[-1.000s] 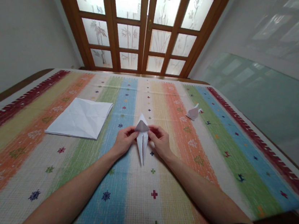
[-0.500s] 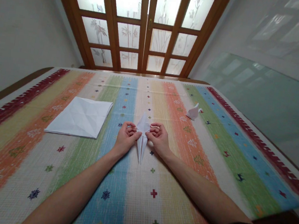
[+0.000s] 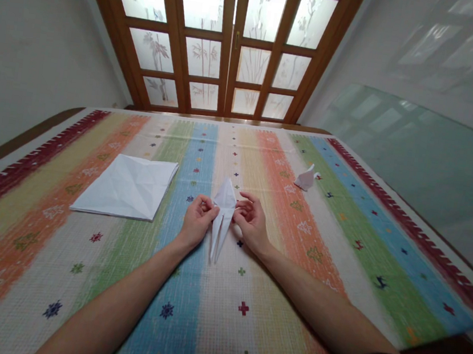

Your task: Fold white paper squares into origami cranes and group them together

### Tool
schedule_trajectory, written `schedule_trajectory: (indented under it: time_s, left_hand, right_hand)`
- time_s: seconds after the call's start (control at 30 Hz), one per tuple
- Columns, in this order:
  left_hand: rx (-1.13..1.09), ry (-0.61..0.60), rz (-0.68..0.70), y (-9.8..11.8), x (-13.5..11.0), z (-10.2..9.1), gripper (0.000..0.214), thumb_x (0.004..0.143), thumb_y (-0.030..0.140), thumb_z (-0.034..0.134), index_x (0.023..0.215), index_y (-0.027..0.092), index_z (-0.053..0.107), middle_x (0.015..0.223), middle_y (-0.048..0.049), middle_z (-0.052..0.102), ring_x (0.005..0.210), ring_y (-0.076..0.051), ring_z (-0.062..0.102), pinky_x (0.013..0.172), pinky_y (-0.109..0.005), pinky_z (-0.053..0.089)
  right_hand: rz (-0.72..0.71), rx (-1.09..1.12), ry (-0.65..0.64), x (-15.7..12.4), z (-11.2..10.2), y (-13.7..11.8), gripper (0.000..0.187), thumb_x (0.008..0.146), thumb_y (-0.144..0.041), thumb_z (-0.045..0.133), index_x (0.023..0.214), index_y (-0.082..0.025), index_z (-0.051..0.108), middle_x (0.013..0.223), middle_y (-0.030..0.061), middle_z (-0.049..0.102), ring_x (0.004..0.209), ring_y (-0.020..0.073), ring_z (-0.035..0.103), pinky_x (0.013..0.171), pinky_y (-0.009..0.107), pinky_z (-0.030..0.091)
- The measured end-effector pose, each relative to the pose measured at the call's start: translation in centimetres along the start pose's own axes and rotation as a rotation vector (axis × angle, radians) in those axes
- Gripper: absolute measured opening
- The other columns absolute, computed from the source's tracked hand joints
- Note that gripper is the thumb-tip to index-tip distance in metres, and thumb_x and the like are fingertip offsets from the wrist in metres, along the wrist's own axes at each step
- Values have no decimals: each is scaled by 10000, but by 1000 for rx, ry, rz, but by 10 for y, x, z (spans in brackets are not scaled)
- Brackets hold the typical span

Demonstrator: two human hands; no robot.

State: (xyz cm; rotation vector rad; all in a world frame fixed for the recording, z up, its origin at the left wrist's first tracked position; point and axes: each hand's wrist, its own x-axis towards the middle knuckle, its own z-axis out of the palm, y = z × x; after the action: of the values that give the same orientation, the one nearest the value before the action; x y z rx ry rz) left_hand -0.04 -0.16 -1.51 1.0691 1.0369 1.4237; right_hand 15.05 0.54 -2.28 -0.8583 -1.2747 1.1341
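Centrally, a white folded-paper form with two narrow points (image 3: 225,200) sits over a multicoloured striped cloth (image 3: 118,294), points toward the person. Left hand (image 3: 198,218) pinches its left edge; right hand (image 3: 252,224), thumb and fingers parted, at its right edge, contact unclear. Flat white paper sheets (image 3: 127,188) lie left.

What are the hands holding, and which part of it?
The left hand pinches the folded white paper at its left edge, about midway along. The right hand is by the opposite edge; whether it grips can't be told.
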Motion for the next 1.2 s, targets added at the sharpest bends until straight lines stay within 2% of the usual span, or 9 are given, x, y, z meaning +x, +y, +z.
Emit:
schedule_trajectory:
  time_s: [0.1, 0.2, 0.3, 0.5, 0.67, 0.87, 1.07, 1.2]
  left_hand:
    - [28, -4, 32, 1, 1, 0, 264, 660, 317, 729, 767, 189, 524, 663, 45, 557, 602, -96, 529, 589, -214, 408]
    - [23, -23, 13, 1, 2, 0, 292, 676, 345, 726, 864, 177, 578, 701, 17, 607, 650, -119, 570, 633, -237, 438]
    - [33, -49, -6, 2, 0, 0, 321, 675, 378, 735, 880, 171, 601, 696, 13, 615, 627, -118, 565, 604, -232, 434]
    - [68, -120, -24, 3, -3, 1, 316, 729, 440, 688, 890, 175, 625, 725, 4, 627, 597, -112, 543, 561, -229, 421]
    - [41, -52, 22, 1, -1, 0, 328, 654, 352, 748, 891, 178, 601, 743, 12, 595, 673, -113, 565, 617, -220, 445]
    - [-13, -18, 11, -2, 0, 3, 386, 592, 289, 779, 820, 194, 481, 703, 55, 549, 577, -74, 538, 577, -195, 434]
    - [97, -3, 66, -2, -4, 4, 298, 663, 292, 744, 846, 186, 533, 747, 19, 590, 632, -102, 569, 605, -218, 458]
    - [203, -18, 167, -4, -9, 4, 262, 716, 279, 716, 927, 192, 589, 941, -29, 636, 713, -115, 589, 654, -237, 472]
  right_hand:
    - [-59, -54, -6, -2, -1, -1, 475, 740, -240, 644, 1189, -286, 494, 940, 2, 588, 645, 101, 554, 607, 262, 474]
    - [-53, -68, -47, -1, -2, -3, 373, 770, -270, 639, 1130, -276, 541, 917, 3, 595, 670, 117, 573, 621, 277, 475]
    - [-33, -62, -71, 0, -3, -4, 305, 770, -285, 648, 1063, -259, 570, 871, 0, 597, 670, 127, 578, 623, 284, 478]
    - [-27, -26, -66, -1, -3, -3, 405, 744, -320, 680, 1120, -275, 536, 887, 2, 591, 696, 139, 578, 626, 288, 498]
    - [33, 81, -12, 1, -2, 1, 494, 749, -378, 672, 1181, -288, 450, 841, -28, 568, 604, 107, 548, 566, 263, 497]
    - [103, 100, -23, 4, -1, -2, 428, 698, -358, 712, 1064, -251, 519, 737, -54, 560, 591, 96, 537, 568, 241, 493]
    - [85, 43, 28, 5, 1, -1, 425, 648, -301, 734, 1017, -241, 532, 700, -53, 565, 607, 105, 540, 566, 235, 477]
    - [31, -16, 104, 4, 1, 0, 368, 671, -295, 710, 991, -241, 537, 715, -40, 571, 621, 114, 545, 584, 248, 476]
